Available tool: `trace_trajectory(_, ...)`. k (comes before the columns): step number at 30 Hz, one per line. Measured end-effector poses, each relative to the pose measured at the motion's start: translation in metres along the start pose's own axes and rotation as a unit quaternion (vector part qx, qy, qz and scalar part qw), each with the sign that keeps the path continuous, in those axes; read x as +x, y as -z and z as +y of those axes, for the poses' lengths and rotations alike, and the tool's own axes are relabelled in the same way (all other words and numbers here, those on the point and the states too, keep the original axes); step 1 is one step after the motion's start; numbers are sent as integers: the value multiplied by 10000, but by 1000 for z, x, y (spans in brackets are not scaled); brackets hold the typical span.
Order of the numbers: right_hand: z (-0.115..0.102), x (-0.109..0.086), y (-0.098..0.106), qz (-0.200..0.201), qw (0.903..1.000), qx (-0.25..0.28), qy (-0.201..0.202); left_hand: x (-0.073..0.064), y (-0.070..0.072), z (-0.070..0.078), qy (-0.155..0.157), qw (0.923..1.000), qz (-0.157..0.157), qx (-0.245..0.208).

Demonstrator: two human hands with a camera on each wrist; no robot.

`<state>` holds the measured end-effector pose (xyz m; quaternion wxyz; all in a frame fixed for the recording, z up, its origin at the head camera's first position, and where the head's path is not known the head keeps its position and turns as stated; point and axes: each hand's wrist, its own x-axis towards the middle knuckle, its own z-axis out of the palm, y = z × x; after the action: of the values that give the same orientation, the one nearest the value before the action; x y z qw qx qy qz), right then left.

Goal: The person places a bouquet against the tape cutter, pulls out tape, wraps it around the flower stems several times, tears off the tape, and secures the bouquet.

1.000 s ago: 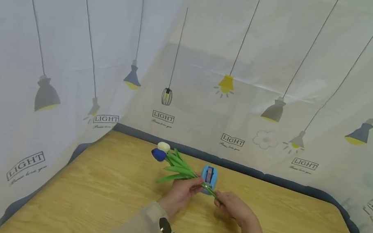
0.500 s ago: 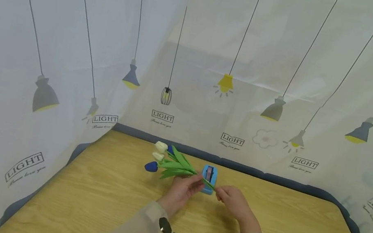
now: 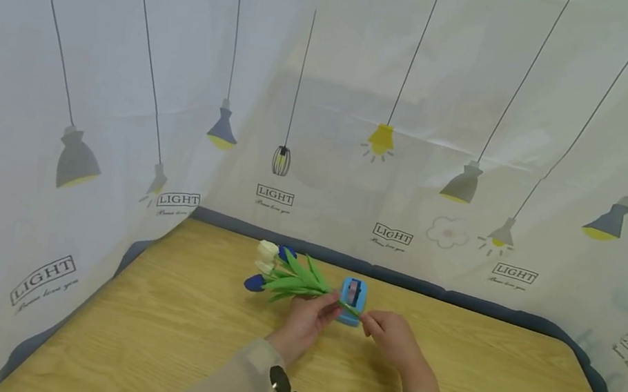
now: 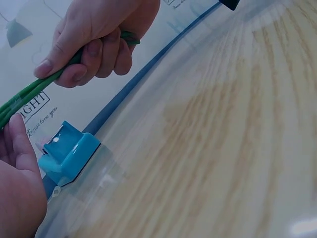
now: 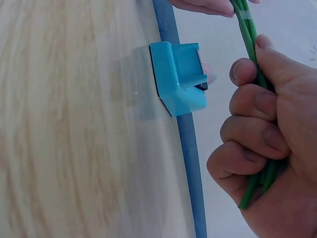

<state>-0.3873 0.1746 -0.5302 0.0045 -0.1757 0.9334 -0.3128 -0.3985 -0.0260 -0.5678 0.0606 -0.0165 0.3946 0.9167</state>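
Note:
A bunch of artificial tulips [image 3: 295,282], with white and blue blooms and green leaves, is held above the table, blooms toward the left. My left hand [image 3: 304,322] holds the stems just below the leaves, its thumb uppermost. My right hand [image 3: 394,342] grips the lower stems, fingers curled round them, and the stem ends show below its palm in the right wrist view. A strip of clear tape [image 5: 245,15] lies around the stems between the hands. Beyond and below the stems stands a blue tape dispenser [image 3: 353,293], its serrated cutter visible in both wrist views.
The wooden table [image 3: 187,342] runs back to a dark blue border [image 3: 412,283]. A pale curtain [image 3: 333,157] printed with lamps encloses the back and sides. Dark camera mounts [image 3: 284,390] sit on both wrists.
The tulip bunch has turned about its stems, so more white and blue blooms now show. My right hand has shifted slightly up and left along with the stem ends; the dispenser stays put.

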Motion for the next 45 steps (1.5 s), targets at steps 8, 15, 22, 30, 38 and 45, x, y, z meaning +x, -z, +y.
trace_trajectory(8,-2,-3,-1,-152,9970,475,-599,0,1,-1,-66,9996,168,200)
trace_trajectory(15,1,-9,3,-715,9694,1997,-1239,0,0,-1,-86,9993,90,345)
trace_trajectory(22,5,-14,7,-1683,9328,2810,-1507,-2,1,-2,-55,9992,40,384)
trace_trajectory(30,8,-12,7,-1738,9263,3005,-1466,-2,2,-1,61,9996,100,245)
trace_trajectory(38,9,-10,3,-1418,9478,2644,-1079,-1,2,0,132,9997,111,180)
trace_trajectory(45,4,-7,2,-1019,9702,2100,-646,-1,2,1,300,9993,20,215)
